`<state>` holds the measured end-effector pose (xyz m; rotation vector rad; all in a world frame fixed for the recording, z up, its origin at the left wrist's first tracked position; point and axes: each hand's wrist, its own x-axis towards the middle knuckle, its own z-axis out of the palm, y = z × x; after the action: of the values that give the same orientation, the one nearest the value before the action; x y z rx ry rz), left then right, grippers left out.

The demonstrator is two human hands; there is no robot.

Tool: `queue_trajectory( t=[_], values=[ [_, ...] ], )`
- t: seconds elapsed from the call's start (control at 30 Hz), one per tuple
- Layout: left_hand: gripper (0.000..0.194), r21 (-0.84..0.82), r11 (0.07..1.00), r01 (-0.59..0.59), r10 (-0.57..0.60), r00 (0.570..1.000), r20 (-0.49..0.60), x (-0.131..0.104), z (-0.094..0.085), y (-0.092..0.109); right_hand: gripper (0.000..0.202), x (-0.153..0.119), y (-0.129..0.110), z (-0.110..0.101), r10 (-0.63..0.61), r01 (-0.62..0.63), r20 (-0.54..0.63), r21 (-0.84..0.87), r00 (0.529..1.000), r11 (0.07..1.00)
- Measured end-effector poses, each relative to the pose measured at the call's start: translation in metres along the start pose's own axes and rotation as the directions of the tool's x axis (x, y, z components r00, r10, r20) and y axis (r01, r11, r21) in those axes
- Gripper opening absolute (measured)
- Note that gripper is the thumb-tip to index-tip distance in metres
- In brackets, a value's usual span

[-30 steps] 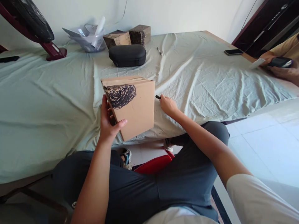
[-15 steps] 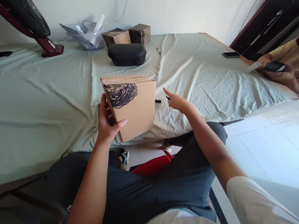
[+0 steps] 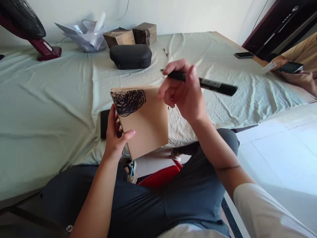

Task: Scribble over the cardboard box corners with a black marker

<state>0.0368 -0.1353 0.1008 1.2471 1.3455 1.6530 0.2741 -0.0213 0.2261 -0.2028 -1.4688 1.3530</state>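
A cardboard box with a patch of black scribble at its upper left is tilted at the table's front edge. My left hand grips its left side, thumb on the face towards me and fingers behind. Above the box's upper right corner, my right hand holds a black marker between thumb and fingers. The marker's thin tip points left and does not touch the box. Behind my left hand, a dark flat object lies on the cloth, partly hidden.
On the cloth-covered table are a black case, two patterned boxes, a plastic basket, a small pen and a phone. A fan stands back left. Another person's hands hold a dark device at right.
My right hand has come up and left from beside the box, and the marker now shows in full. The box has tipped slightly, its lower edge nearer me.
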Motion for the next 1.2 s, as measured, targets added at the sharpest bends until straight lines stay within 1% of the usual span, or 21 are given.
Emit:
queue_trajectory(
  t=[0.03,0.07,0.1,0.17,0.27,0.33,0.37,0.43,0.5,0.6,0.7,0.77,0.83,0.9,0.97,1.0,1.07,1.13,1.2],
  values=[
    [0.108,0.002,1.0,0.007,-0.007,1.0,0.001,-0.002,0.002,0.001,0.041,-0.006,0.001,0.007,0.004,-0.004,0.001,-0.012,1.0,1.0],
    [0.109,0.003,1.0,0.008,-0.008,1.0,0.006,-0.004,0.005,0.002,0.04,-0.011,0.002,0.012,-0.01,0.01,-0.007,-0.062,1.0,0.998],
    [0.111,0.002,1.0,0.005,-0.005,1.0,0.014,-0.006,0.007,0.003,0.037,-0.016,0.003,0.016,-0.036,0.032,-0.024,-0.143,0.999,0.989],
    [0.112,-0.002,1.0,0.007,-0.007,0.999,0.045,-0.011,0.013,0.005,0.027,-0.023,0.005,0.019,-0.096,0.085,-0.019,-0.309,0.995,0.947],
    [0.108,-0.024,1.0,0.015,-0.012,0.995,0.1,-0.018,0.019,0.008,0.019,-0.026,0.012,0.019,-0.205,0.211,0.065,-0.471,0.977,0.856],
    [0.105,-0.03,0.999,0.017,-0.014,0.993,0.117,-0.021,0.022,0.01,0.016,-0.026,0.017,0.018,-0.262,0.273,0.106,-0.582,0.959,0.766],
    [0.105,-0.029,0.999,0.014,-0.011,0.993,0.119,-0.023,0.024,0.011,0.016,-0.026,0.02,0.017,-0.267,0.28,0.12,-0.641,0.956,0.715],
    [0.108,-0.015,1.0,0.022,-0.02,0.993,0.12,-0.025,0.025,0.013,0.018,-0.026,0.024,0.016,-0.226,0.255,0.14,-0.725,0.964,0.639],
    [0.111,0.0,1.0,0.031,-0.031,0.993,0.117,-0.027,0.026,0.015,0.021,-0.026,0.027,0.014,-0.188,0.255,0.175,-0.752,0.966,0.608],
    [0.113,0.015,0.999,0.034,-0.036,0.993,0.112,-0.029,0.026,0.017,0.025,-0.026,0.033,0.009,-0.197,0.31,0.24,-0.746,0.951,0.589],
    [0.114,0.016,0.999,0.031,-0.032,0.993,0.113,-0.03,0.026,0.018,0.028,-0.024,0.038,0.006,-0.167,0.318,0.273,-0.749,0.947,0.581],
    [0.113,0.014,0.999,0.029,-0.031,0.993,0.114,-0.03,0.026,0.018,0.028,-0.023,0.038,0.006,-0.193,0.348,0.291,-0.738,0.937,0.577],
    [0.112,0.011,1.0,0.029,-0.03,0.993,0.11,-0.03,0.026,0.017,0.025,-0.022,0.036,0.008,-0.259,0.388,0.29,-0.723,0.921,0.572],
    [0.113,0.008,1.0,0.028,-0.028,0.995,0.1,-0.03,0.026,0.017,0.02,-0.023,0.031,0.011,-0.325,0.383,0.227,-0.716,0.918,0.584],
    [0.113,0.011,1.0,0.028,-0.029,0.995,0.092,-0.03,0.025,0.016,0.02,-0.024,0.024,0.013,-0.399,0.353,0.106,-0.704,0.911,0.617],
    [0.113,0.014,1.0,0.026,-0.027,0.995,0.092,-0.03,0.025,0.016,0.022,-0.025,0.02,0.014,-0.417,0.321,0.038,-0.703,0.908,0.635],
    [0.114,0.019,1.0,0.016,-0.017,0.995,0.102,-0.03,0.025,0.016,0.03,-0.028,0.013,0.012,-0.413,0.216,-0.102,-0.726,0.905,0.653],
    [0.113,0.022,1.0,0.001,-0.003,0.994,0.108,-0.029,0.024,0.014,0.036,-0.029,0.005,0.009,-0.373,0.075,-0.223,-0.765,0.901,0.639],
    [0.113,0.02,1.0,-0.023,0.021,0.995,0.095,-0.025,0.021,0.01,0.032,-0.029,-0.001,0.003,-0.357,-0.002,-0.3,-0.767,0.885,0.641]
  ],
)
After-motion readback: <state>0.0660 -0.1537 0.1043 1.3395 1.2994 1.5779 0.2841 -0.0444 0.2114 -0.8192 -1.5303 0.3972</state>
